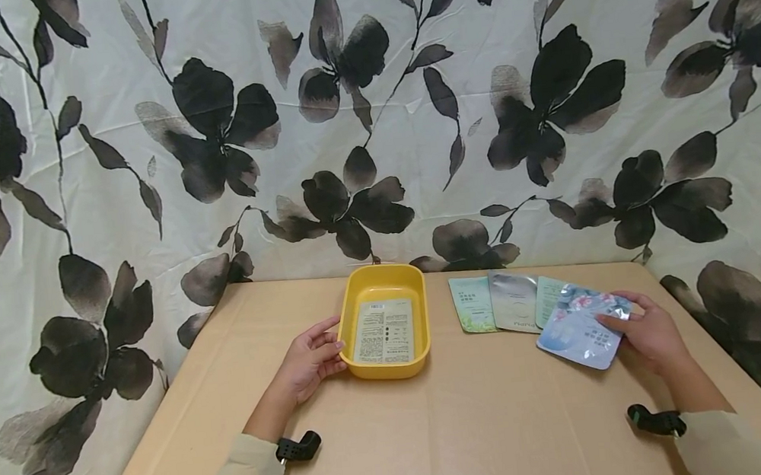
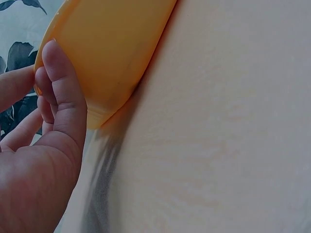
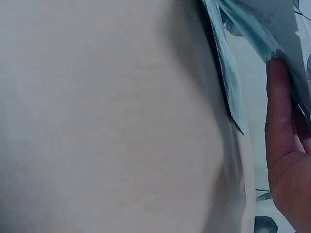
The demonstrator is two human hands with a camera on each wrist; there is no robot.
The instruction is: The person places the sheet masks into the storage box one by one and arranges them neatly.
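Yellow tray: a rounded-corner, rectangular yellow plastic tray (image 1: 388,372) is standing on the tan tabletop (image 1: 502,424), near its far edge.
Tray contents: one pale, flat packet covered in dark print (image 1: 384,333) is lying inside.
Left hand: the left hand (image 1: 311,363) is holding the tray's left rim, its thumb and fingers pinching the edge.
Blue sachet: a shiny, light-blue flat sachet with pink flowers (image 1: 578,333) is sitting in the right hand, to the right of the tray, overlapping the row's end; it is probably tilting off the table, though the right wrist view is catching only part of it.
Right hand: the right hand (image 1: 651,330) is gripping the sachet's right side, thumb and fingers clamping it.
Sachet row: a pale-green sachet (image 1: 474,305), a silver foil sachet (image 1: 513,303) and a second pale-green sachet (image 1: 549,296) are lying side by side, partly overlapping.
Backdrop: a white cloth with black flowers (image 1: 437,110) is hanging behind.
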